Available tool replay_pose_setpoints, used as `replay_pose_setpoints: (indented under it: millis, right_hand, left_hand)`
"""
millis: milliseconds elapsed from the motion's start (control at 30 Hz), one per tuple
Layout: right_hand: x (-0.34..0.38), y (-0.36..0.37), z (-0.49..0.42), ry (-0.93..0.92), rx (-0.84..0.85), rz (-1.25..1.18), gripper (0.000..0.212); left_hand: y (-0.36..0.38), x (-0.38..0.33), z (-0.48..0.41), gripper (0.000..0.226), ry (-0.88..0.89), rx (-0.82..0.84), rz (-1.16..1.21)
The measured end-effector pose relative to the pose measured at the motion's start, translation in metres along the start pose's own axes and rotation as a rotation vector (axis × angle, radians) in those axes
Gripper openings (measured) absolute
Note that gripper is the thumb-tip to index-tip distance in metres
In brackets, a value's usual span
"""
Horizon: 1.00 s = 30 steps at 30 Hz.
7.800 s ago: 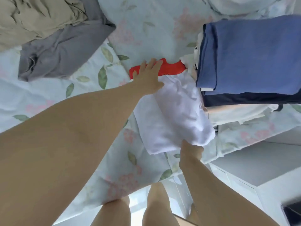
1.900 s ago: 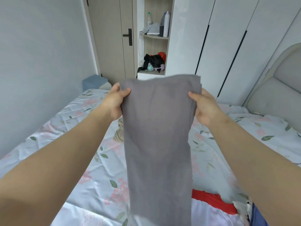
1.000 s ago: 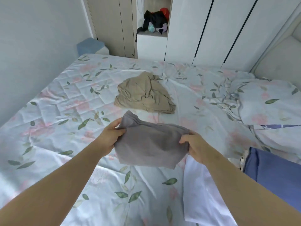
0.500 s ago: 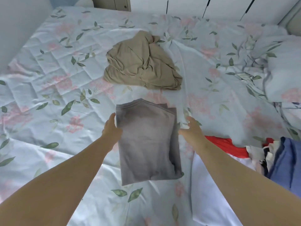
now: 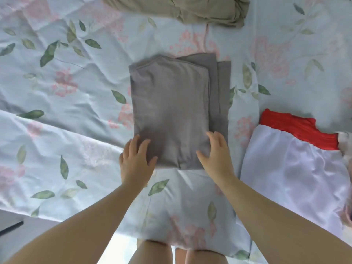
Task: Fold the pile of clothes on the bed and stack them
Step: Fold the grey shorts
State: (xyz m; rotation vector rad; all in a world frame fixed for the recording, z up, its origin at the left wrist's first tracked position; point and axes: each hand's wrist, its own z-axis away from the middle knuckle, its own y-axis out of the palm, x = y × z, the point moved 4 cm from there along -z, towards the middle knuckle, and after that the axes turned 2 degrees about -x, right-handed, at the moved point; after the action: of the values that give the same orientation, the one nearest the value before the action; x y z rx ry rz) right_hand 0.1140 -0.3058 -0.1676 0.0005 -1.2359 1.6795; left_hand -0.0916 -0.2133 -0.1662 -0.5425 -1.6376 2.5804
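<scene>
Grey top (image 5: 171, 111) folded, left hand (image 5: 136, 161) & right hand (image 5: 217, 155) flat on it, fingers open, gripping nothing. Far beige garment (image 5: 181, 10) not yet folded — stacking to do.

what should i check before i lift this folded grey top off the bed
1. Grey top lies flat on the bed sheet: ok.
2. Its edges line up: not ok, lower layers stick out on the right.
3. Left hand and right hand at its near edge: ok, both rest open, no grip yet.
4. Landing spot: cannot tell; white garment lies over red garment at the right.
5. Beige garment folded: not ok, crumpled at the far side.
</scene>
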Motion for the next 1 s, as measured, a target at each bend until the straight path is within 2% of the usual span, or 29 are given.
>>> replay_pose_setpoints:
  millis: [67, 167, 233, 333, 400, 433, 500, 567, 633, 700, 833, 867, 933, 967, 1000]
  right_hand:
    - [-0.003, 0.0, -0.009, 0.133, -0.107, -0.198, 0.063]
    - [-0.006, 0.007, -0.017, 0.182, 0.005, -0.244, 0.06]
    - [-0.013, 0.008, -0.013, 0.178, 0.019, -0.232, 0.055]
    - [-0.025, 0.008, 0.0, 0.176, 0.01, -0.17, 0.049]
    - [-0.025, 0.006, 0.008, 0.083, -0.086, 0.1, 0.049]
    - [-0.022, 0.004, 0.013, -0.023, -0.165, 0.256, 0.051]
    - [-0.017, 0.013, 0.022, -0.322, -0.233, 0.42, 0.06]
    - [-0.02, 0.029, 0.025, -0.559, -0.127, 0.559, 0.078]
    - [-0.028, 0.039, 0.021, -0.626, -0.014, 0.667, 0.087]
    - [-0.033, 0.04, 0.014, -0.649, -0.027, 0.712, 0.076]
    - [-0.034, 0.029, 0.009, -0.745, -0.261, 0.586, 0.044]
    - [-0.035, 0.027, 0.012, -0.738, -0.285, 0.515, 0.034]
    - [-0.031, 0.021, 0.025, -0.696, -0.257, 0.418, 0.015]
    - [-0.027, 0.016, 0.031, -0.661, -0.191, 0.399, 0.008]
    - [-0.023, 0.012, 0.036, -0.565, -0.039, 0.4, 0.012]
  left_hand:
    - [0.005, 0.011, 0.001, 0.058, -0.201, -0.058, 0.272]
    - [0.019, 0.02, -0.003, 0.059, -0.297, 0.064, 0.494]
    - [0.019, 0.025, -0.004, 0.055, -0.255, 0.061, 0.515]
    - [0.014, 0.023, 0.005, 0.049, -0.215, 0.082, 0.343]
    - [0.007, 0.013, 0.015, 0.048, -0.049, -0.043, 0.016]
    - [0.01, 0.007, 0.02, 0.05, 0.096, -0.11, -0.106]
    - [0.024, 0.001, 0.025, 0.063, 0.361, -0.102, -0.238]
    - [0.041, 0.003, 0.026, 0.077, 0.495, -0.009, -0.335]
    - [0.047, 0.007, 0.024, 0.076, 0.534, 0.029, -0.387]
    - [0.047, 0.01, 0.017, 0.065, 0.584, -0.009, -0.404]
    - [0.032, 0.016, 0.006, 0.06, 0.661, -0.091, -0.279]
    - [0.025, 0.015, 0.007, 0.052, 0.658, -0.061, -0.224]
    - [0.011, 0.016, 0.01, 0.037, 0.554, 0.105, -0.158]
    - [0.006, 0.017, 0.012, 0.033, 0.506, 0.224, -0.176]
    - [0.002, 0.019, 0.015, 0.029, 0.484, 0.349, -0.233]
